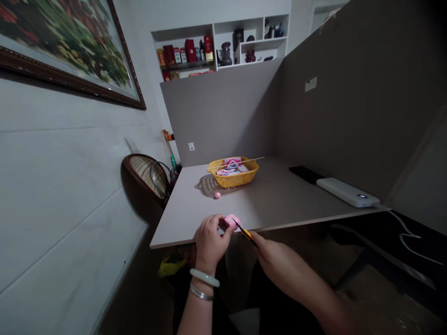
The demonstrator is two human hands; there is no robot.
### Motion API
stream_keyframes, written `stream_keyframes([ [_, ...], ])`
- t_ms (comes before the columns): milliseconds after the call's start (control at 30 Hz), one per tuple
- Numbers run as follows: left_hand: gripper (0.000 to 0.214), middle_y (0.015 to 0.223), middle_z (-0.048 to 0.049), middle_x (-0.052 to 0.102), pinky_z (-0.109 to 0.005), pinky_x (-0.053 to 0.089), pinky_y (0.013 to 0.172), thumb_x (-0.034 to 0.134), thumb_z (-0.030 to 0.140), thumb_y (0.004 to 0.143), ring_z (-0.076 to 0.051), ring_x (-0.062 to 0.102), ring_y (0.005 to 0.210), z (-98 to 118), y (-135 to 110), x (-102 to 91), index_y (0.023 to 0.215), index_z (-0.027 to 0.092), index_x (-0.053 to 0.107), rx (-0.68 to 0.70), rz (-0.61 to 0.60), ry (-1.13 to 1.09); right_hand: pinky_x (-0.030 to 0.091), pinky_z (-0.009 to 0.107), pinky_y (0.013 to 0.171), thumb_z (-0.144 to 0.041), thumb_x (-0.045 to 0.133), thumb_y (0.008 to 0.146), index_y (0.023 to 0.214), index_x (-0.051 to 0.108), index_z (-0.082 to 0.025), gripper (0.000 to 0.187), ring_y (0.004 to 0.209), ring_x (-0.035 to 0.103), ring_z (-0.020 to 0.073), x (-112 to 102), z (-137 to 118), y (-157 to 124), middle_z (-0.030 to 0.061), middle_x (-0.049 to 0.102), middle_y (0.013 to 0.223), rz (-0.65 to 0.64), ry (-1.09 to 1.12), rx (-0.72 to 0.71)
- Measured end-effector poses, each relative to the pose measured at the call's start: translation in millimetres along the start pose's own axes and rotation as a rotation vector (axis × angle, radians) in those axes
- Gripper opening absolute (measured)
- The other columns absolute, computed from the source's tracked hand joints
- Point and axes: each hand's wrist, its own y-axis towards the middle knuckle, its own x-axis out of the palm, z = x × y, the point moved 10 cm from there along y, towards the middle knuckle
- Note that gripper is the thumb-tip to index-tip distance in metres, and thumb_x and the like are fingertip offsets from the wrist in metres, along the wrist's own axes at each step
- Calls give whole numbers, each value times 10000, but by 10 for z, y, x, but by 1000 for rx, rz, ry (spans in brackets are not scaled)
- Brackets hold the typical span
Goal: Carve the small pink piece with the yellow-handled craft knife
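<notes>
Near the front edge of the table, my left hand (213, 237) is closed around the side of a small pink lump (232, 220), steadying it with thumb and fingers. A light bangle and thin silver bracelets circle that wrist. My right hand (263, 246) grips a slim black-and-yellow craft knife (247, 233); its dark, narrow end touches the pink lump. A small pink ball (217, 195) lies on the table farther back. Behind it stands a yellow plastic basket (239, 179) holding several pink-and-white packets (226, 172), with a thin stick (256, 159) laid across its rim.
The grey table (272, 204) has tall panels at its back and right. A white power bank (345, 191) with a cable and a flat black object (303, 175) lie on the right. A round-backed wicker chair (145, 179) stands beside the left edge.
</notes>
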Motion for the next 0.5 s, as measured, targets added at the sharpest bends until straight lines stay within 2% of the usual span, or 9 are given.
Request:
stream_keyframes([
  [100, 207, 881, -12, 639, -287, 438, 720, 624, 399, 819, -172, 573, 812, 2, -3, 14, 932, 228, 593, -3, -14, -1, 429, 236, 735, -203, 316, 923, 1253, 533, -199, 396, 878, 682, 198, -5, 21, -44, 96, 718, 980, 7, 16, 3],
  [300, 220, 860, -11, 638, -287, 436, 705, 607, 419, 829, -169, 571, 801, -8, 1, -11, 928, 223, 594, -15, 9, 16, 425, 242, 731, -211, 330, 926, 1283, 511, -159, 403, 918, 674, 214, 31, -12, 124, 129, 714, 986, -9, -23, 47],
  [500, 201, 893, -35, 648, -295, 443, 722, 629, 381, 815, -180, 581, 840, 37, -1, -19, 927, 215, 609, 2, -4, -2, 429, 227, 743, -238, 309, 938, 1300, 499, -231, 409, 885, 679, 178, -8, 26, -61, 67, 719, 978, 4, 108, -22],
])
